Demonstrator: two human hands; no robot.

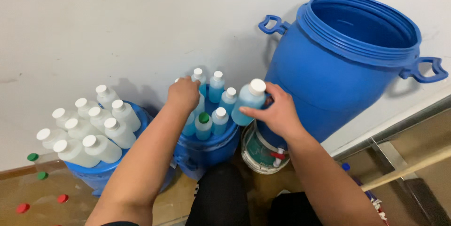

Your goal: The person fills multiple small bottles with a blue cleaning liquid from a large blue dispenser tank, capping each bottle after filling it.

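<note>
My right hand [277,113] grips a blue bottle [248,101] at frame centre, cap tilted up-right, just right of the middle bucket [206,148], while my left hand [183,94] rests curled on the bottles [216,104] packed inside, grip hidden.

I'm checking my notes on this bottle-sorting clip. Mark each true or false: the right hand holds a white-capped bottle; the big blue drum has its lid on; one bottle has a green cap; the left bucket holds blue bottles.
1. The right hand holds a white-capped bottle: true.
2. The big blue drum is lidded: false, it is open.
3. One bottle has a green cap: true.
4. The left bucket holds blue bottles: false, its bottles are whitish.
</note>
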